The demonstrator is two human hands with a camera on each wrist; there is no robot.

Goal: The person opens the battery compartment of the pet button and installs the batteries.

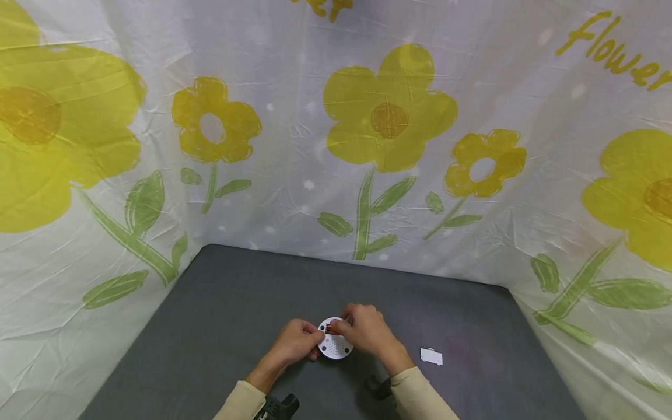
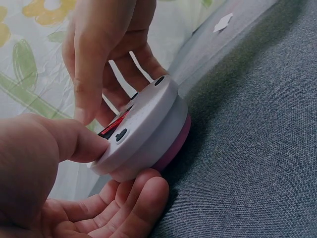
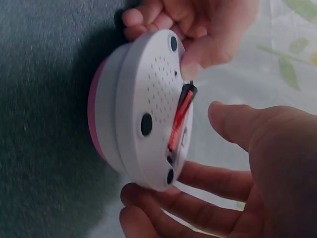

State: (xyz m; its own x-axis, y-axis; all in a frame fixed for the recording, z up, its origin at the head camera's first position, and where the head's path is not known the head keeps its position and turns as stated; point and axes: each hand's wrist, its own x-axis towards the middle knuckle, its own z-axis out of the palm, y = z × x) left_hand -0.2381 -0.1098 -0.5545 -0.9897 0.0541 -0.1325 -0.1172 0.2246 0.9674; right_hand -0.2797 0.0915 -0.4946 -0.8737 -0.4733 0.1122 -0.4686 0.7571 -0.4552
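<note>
A round white device (image 1: 336,349) with a pink lower edge lies face down, its perforated back and black feet showing. Red batteries (image 3: 180,119) sit in an uncovered slot in that back. My left hand (image 1: 295,344) holds the near left rim, thumb on the back, fingers beneath. On the other side, fingers of my right hand (image 1: 367,331) touch the rim. Its thumb (image 3: 233,121) stands apart from the device, over the slot side, in the right wrist view. A small white flat cover (image 1: 431,356) lies on the table to the right.
A dark grey cloth-like tabletop (image 1: 252,291) spreads under the hands. White curtains (image 1: 283,146) printed with yellow flowers stand along its back and sides. Black wrist gear (image 1: 283,406) shows below the left hand.
</note>
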